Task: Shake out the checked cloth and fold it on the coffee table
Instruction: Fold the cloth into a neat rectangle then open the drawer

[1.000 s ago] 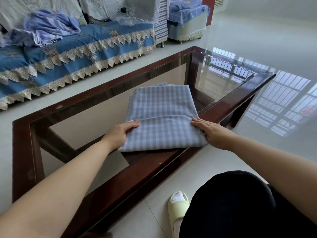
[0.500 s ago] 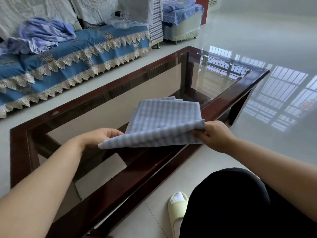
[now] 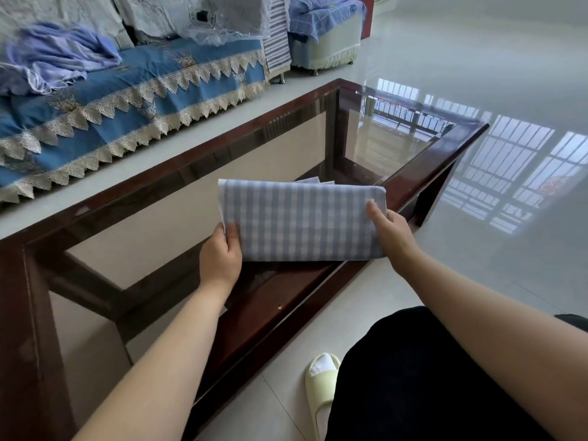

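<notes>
**Checked cloth: handling properties and grip points during the final fold**

The checked cloth [image 3: 302, 221] is held raised above the near side of the glass tabletop [image 3: 391, 148], already reduced to a compact multi-layer rectangle. The left hand [image 3: 219, 256] pinches the left edge near its lower corner, thumb on the upper face and fingers beneath. The right hand [image 3: 389, 230] grips the right edge the same way. The hands are well apart, one at each short end, keeping the panel taut between them.

Handling assessment: the fabric appears light, thin and soft, with no stiffness of its own. Loose layer ends show behind the top edge and are likely to slip out of register if tension is released. The glass is smooth and probably offers little friction.

Recommended grip: hold at the end edges, pinching through all layers, and maintain light outward tension while lowering the cloth onto the tabletop
</notes>
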